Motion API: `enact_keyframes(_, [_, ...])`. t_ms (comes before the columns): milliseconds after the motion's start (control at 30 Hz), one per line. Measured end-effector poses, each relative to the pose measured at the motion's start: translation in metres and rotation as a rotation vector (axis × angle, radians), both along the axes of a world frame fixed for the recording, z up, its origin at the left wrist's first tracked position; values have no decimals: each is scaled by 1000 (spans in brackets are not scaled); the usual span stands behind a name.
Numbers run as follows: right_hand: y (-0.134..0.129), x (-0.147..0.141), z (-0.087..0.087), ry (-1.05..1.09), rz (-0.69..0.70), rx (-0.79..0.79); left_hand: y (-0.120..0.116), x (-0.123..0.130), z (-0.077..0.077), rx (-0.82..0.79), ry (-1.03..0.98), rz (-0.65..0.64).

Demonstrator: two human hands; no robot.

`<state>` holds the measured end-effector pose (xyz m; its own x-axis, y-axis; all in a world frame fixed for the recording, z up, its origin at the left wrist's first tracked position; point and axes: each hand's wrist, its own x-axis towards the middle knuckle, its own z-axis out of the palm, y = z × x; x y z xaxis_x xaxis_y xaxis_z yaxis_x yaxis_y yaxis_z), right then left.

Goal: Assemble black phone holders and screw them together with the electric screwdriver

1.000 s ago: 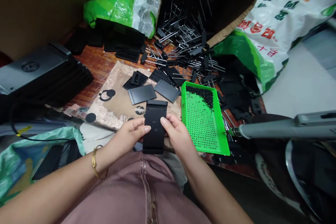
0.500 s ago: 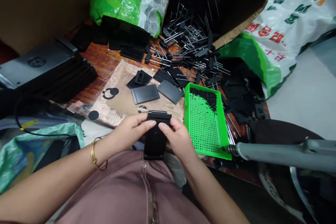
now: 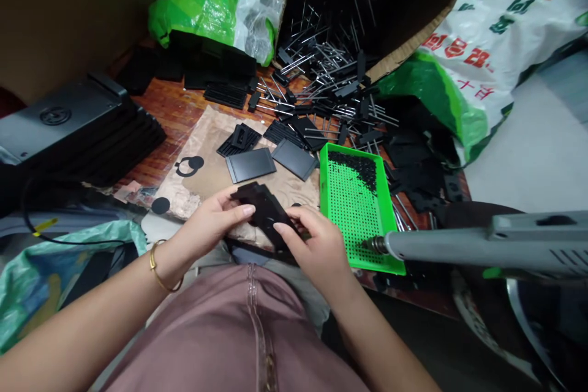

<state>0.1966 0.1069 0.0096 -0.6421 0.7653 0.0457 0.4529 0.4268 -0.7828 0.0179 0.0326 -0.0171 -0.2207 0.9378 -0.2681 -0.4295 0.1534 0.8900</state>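
Wood table, brown paper sheet on it holding flat black plates; green holed tray to the right, grey tool tip over it. Black plastic piece tilted, held by its edges between left hand and right hand, fingers curled, just left of tray

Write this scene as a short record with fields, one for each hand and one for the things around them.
left hand: holds a flat black plastic part
right hand: holds the same part
nearest: bright green perforated plastic tray, with small black pieces in it
rest: black rectangular plates on brown paper; long metal pins in a loose heap
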Motion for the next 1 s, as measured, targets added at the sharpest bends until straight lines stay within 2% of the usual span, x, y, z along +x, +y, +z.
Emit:
enact_keyframes(67, [0, 5, 5, -136, 77, 337, -3, -8, -2, 88, 303, -18])
enact_keyframes(100, [0, 6, 6, -201, 113, 441, -4, -10, -3, 123, 478, -43])
enact_keyframes(167, [0, 5, 5, -300, 160, 536, -6, -14, -8, 177, 795, -111])
enact_keyframes(233, [-2, 1, 2, -349, 177, 557, -7, -13, -13, 223, 999, -150])
enact_keyframes(367, [-7, -15, -1, -351, 196, 612, -8, -8, -19, 309, 1132, -128])
enact_keyframes(533, [-5, -25, -4, -328, 201, 705, -7, -6, -19, 313, 1144, -97])
enact_keyframes(600, [-2, -26, -3, -311, 198, 639, -6, -6, -16, 274, 1081, -100])
enact_keyframes(667, [1, -26, 0, -245, 173, 477, -6, -6, -12, 200, 908, -47])
enact_keyframes(767, [5, -29, 4, -1, 13, 15, -5, 0, -7, 76, 468, 71])
enact_keyframes(867, [8, -30, 2, 245, -150, -470, -1, 17, -1, -31, 32, -1])
enact_keyframes(933, [7, -25, -1, 313, -181, -596, 5, 31, 5, -43, -191, 26])
enact_keyframes(1000, [5, -16, -5, 299, -185, -581, 13, 43, 11, -11, -345, 146])
